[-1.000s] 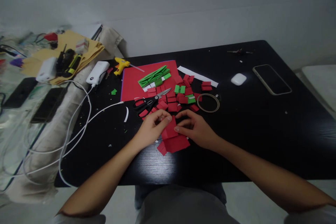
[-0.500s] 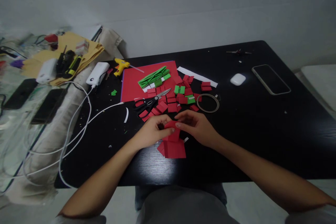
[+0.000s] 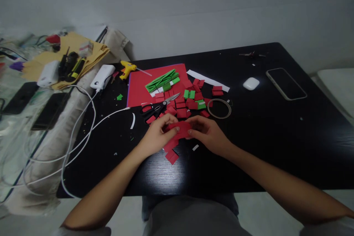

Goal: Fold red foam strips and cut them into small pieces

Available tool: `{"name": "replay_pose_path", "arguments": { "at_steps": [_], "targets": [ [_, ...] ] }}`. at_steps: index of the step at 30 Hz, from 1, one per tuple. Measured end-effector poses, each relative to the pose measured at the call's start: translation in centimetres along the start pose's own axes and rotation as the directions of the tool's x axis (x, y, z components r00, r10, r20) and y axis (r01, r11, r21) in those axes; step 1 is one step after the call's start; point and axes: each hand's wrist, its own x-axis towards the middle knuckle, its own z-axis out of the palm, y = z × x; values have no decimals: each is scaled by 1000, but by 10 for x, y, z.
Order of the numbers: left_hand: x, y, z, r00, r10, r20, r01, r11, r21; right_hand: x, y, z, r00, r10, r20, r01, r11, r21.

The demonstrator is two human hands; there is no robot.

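Between my two hands is a piece of red paper, raised over the front part of the table. My left hand pinches its left side, thumb on top. At the right edge, my right hand grips the same paper between thumb and curled fingers. More red paper hangs or lies just under my left hand; I cannot tell whether it is joined. A small folded red paper piece lies nearer to me. Beyond my hands are several folded red pieces, a few green folded pieces and black-handled scissors.
A red sheet carries a pleated green paper strip. Nearby are a yellow glue gun, a tape roll and a white paper strip. A phone and white earbud case lie right; white cables cross the left side.
The red paper in my hands has been raised and turned to lie more sideways. The large red piece below has shifted up and left, leaving the small folded piece in fuller view.
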Motion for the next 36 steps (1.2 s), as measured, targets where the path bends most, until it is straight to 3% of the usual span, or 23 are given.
{"name": "replay_pose_path", "arguments": {
  "at_steps": [5, 18, 29, 36],
  "targets": [
    [-1, 3, 1, 999, 27, 38, -27, 1000, -2, -1, -1, -1, 999, -47, 4, 47, 995, -87],
    [-1, 2, -2, 995, 101, -23, -101, 995, -12, 0, 0, -1, 996, -24, -83, 29, 997, 65],
    [-1, 7, -9, 990, 139, 31, -140, 988, 57, -1, -6, -3, 999, -25, -44, 31, 990, 136],
    [-3, 10, -12, 982, 167, 92, -169, 986, 13, -1, 0, 0, 994, -66, -87, 74, 993, 87]
  ]
}}
